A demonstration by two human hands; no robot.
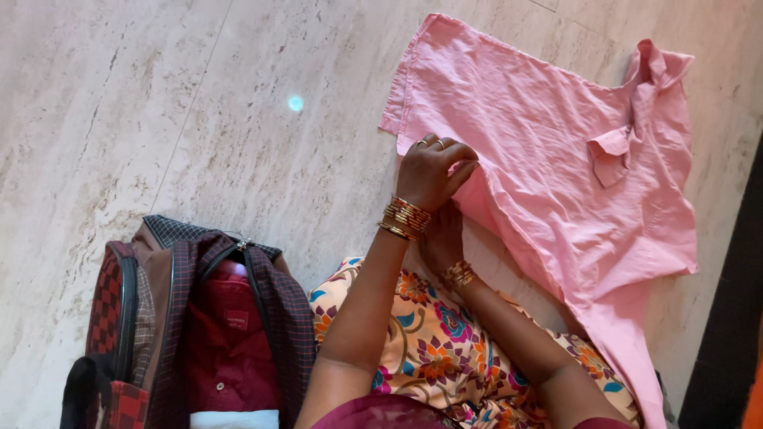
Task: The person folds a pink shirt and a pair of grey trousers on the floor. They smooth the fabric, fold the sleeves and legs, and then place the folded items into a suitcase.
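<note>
A pink shirt [556,151] lies spread on the marble floor [159,103], collar at the far right. My left hand [433,171], with rings and gold bangles at the wrist, pinches the shirt's near edge between fingers and thumb. My right hand [443,238] sits just below it, mostly hidden behind the left wrist, also touching the shirt's edge; its grip cannot be made out. My lap is covered by a floral cloth [445,342].
An open checked travel bag [191,318] stands at the lower left with a folded red shirt [230,334] and something white inside. A dark strip [735,318] runs along the right edge of the floor.
</note>
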